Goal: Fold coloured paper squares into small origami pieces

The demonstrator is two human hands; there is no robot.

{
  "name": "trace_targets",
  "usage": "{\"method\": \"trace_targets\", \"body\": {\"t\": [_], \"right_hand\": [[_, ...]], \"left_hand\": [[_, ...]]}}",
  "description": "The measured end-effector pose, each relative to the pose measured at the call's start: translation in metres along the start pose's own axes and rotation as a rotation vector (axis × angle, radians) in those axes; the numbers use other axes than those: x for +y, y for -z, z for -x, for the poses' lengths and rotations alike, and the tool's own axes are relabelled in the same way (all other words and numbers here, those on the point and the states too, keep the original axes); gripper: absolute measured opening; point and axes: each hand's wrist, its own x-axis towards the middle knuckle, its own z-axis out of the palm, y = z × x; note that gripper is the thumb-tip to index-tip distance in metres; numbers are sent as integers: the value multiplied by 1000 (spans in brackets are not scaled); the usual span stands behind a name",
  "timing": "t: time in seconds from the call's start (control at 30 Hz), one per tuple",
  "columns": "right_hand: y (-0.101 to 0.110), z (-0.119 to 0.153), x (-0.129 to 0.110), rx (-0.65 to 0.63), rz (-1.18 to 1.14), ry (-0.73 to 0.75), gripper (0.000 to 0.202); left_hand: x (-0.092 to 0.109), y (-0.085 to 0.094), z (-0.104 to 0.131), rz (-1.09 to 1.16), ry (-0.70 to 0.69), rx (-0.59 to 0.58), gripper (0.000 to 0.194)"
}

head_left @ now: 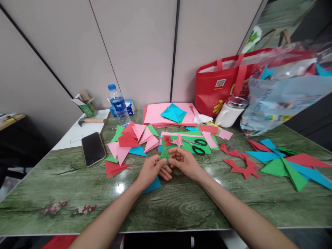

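Note:
Between both hands is a small folded piece of green paper (165,155), held above the middle of the table. My left hand (153,167) pinches it from the left, thumb on its face. From the right, my right hand (183,160) grips its edge between thumb and fingers. Just beyond the hands lie black-handled scissors (198,146) on a green sheet, beside a small pink folded paper star (178,140) and a red one (166,139). A blue paper piece (153,185) lies partly hidden under my left hand.
Folded pink, red and green papers (124,147) lie left of centre, near a phone (93,148), a hammer (93,120) and a water bottle (119,105). At right are red paper pieces (243,166), blue-green pieces (285,167), a white mug (229,113) and bags (282,100).

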Motion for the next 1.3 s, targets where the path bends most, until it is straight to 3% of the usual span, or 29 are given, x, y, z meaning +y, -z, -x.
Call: {"method": "trace_targets", "body": {"t": [0.17, 0.43, 0.73, 0.9, 1.07, 1.17, 1.23, 1.3], "right_hand": [[-4, 3, -2, -2, 125, 95, 8], [-2, 3, -1, 112, 191, 169, 13], [-3, 8, -8, 138, 435, 457, 17], [-2, 9, -9, 87, 550, 563, 20], [-5, 9, -5, 95, 576, 557, 16], [-6, 9, -5, 152, 554, 449, 13], [-5, 9, -6, 177, 488, 346, 13], [-4, 8, -5, 185, 396, 254, 13]], "left_hand": [[2, 0, 1, -11, 9, -11, 33], [2, 4, 0, -66, -124, -69, 28], [1, 11, -1, -195, -278, -26, 29], [7, 9, 1, -379, -418, 70, 30], [6, 6, 0, -339, -343, 258, 17], [5, 7, -3, -296, -361, 372, 13], [6, 8, -3, -260, -374, 361, 20], [8, 8, -3, -254, -329, 278, 20]]}}
